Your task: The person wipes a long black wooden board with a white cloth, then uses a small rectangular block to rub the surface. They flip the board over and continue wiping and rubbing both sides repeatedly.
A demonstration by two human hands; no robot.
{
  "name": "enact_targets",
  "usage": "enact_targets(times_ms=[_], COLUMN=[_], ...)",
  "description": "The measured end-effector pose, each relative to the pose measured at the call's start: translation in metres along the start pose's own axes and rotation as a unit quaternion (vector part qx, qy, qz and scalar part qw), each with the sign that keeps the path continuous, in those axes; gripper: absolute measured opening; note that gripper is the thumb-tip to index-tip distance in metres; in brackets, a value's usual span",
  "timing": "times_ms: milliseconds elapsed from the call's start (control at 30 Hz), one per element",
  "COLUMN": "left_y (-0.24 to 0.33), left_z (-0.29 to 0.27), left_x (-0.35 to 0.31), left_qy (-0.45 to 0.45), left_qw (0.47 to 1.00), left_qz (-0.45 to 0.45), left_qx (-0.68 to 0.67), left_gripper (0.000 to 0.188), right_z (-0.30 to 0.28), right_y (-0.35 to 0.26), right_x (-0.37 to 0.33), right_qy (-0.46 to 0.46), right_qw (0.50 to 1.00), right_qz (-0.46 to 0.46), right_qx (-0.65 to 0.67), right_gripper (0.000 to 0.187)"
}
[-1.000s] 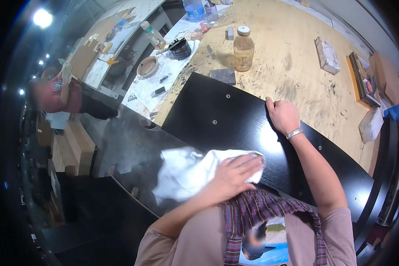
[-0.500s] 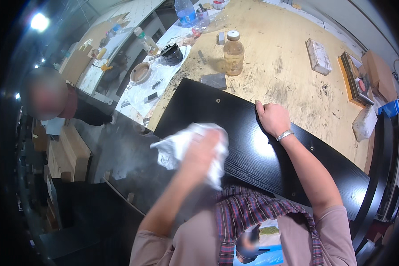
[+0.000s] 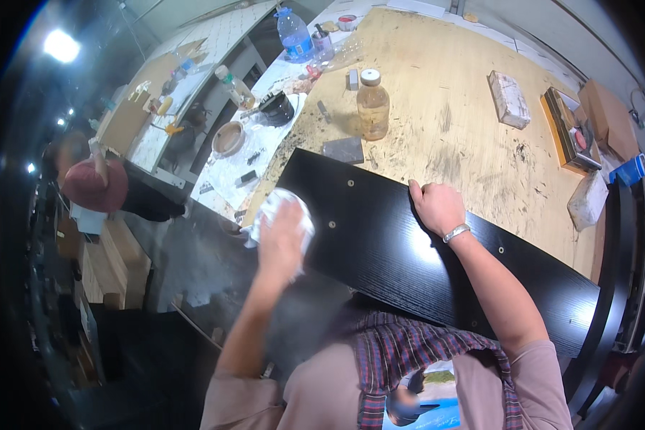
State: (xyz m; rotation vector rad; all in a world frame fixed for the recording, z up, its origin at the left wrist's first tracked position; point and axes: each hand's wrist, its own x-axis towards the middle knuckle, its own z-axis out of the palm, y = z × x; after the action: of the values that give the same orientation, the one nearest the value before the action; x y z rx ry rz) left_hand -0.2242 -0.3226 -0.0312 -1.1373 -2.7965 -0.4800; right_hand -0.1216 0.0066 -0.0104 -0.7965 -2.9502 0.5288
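Note:
A long black board with visible wood grain and several small round metal-rimmed holes lies across the near edge of the worktable. At its left end my left hand presses a bunched white cloth against the surface, with part of the cloth hanging past the board's edge. My right hand, with a silver bracelet at the wrist, grips the far edge near the middle, fingers curled along it. Beyond the board's left part lie a dark grey flat block and a white-capped bottle of yellowish liquid.
The stained wooden tabletop carries a wrapped white block and an open box at right. A black tin and a round dish stand at left. Another person is at far left beside stacked planks.
My left hand has moved the cloth leftward to the board's left end, uncovering a hole there. My right hand keeps its hold. The person at left has bent forward.

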Motion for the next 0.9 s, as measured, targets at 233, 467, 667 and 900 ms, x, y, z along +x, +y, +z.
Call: enact_targets(times_ms=[233, 467, 667, 900], left_y=[-0.003, 0.129, 0.063, 0.191], left_z=[-0.04, 0.001, 0.015, 0.028], left_x=[0.043, 0.02, 0.108, 0.054], left_qy=[-0.063, -0.142, -0.048, -0.141], left_qw=[0.99, 0.957, 0.995, 0.963], left_qz=[-0.066, 0.228, 0.072, 0.222], left_qx=[0.105, -0.111, 0.059, -0.062], left_gripper=[0.051, 0.056, 0.058, 0.071], right_z=[-0.007, -0.005, -0.004, -0.001], right_y=[-0.005, -0.002, -0.007, 0.013], right_x=[-0.002, -0.001, -0.004, -0.002], right_qy=[-0.017, -0.019, -0.018, 0.041], right_qw=[1.0, 0.999, 0.999, 0.975], right_qz=[0.011, 0.024, 0.005, 0.036], right_qx=[0.012, 0.008, 0.027, 0.217], right_gripper=[0.066, 0.066, 0.065, 0.043])
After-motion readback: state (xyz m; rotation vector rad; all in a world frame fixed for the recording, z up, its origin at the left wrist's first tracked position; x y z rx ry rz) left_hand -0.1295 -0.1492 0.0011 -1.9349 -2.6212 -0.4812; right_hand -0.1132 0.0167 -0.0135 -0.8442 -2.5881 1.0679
